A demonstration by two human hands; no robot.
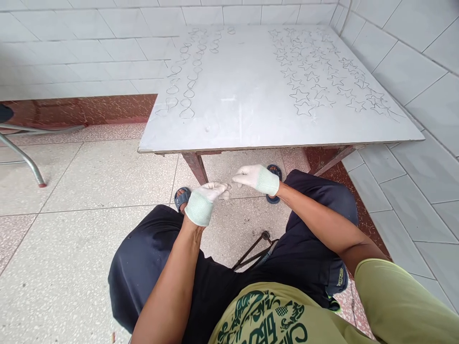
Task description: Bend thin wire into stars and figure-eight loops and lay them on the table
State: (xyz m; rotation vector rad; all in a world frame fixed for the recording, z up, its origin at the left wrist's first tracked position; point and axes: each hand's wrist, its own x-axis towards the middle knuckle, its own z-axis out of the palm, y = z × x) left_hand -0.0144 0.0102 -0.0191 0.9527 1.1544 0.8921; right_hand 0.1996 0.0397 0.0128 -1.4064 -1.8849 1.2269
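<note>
My left hand [210, 193], in a white glove with a pale green cuff, is closed in a pinch over my lap, in front of the table edge. A thin bent wire [230, 185] shows faintly at its fingertips. My right hand [253, 177], gloved the same way, comes in from the right with its fingers pinched at the other side of this wire. Only a small gap separates the two hands. The wire's full shape is too fine to make out, and the fingers partly hide it.
On the white table [244, 129] lie rows of wire stars [303, 109] at the right and twisted wire loops [187, 109] at the left. Tiled walls border it behind and on the right. A metal chair leg [27, 160] stands far left; a table leg [195, 167] is ahead.
</note>
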